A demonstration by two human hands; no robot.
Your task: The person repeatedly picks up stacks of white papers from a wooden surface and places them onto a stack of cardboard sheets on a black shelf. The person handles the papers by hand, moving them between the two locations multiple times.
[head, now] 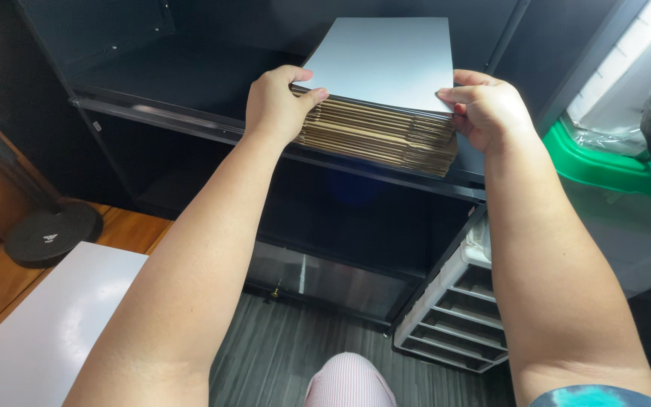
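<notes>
A stack of flattened cardboard sheets (pixel 378 132) with a white top face lies on a dark metal shelf (pixel 190 124). My left hand (pixel 276 102) grips the stack's left near corner, thumb on top. My right hand (pixel 484 109) holds the right near corner, fingers curled around the edge. The stack's near end juts out a little over the shelf's front edge.
The dark shelving unit has a lower bay beneath. A white slotted rack (pixel 453 309) stands on the grey floor at the right, beside a bin with a green rim (pixel 604 169). A white board (pixel 47 324) and a black round base (pixel 50 234) sit at the left on wood.
</notes>
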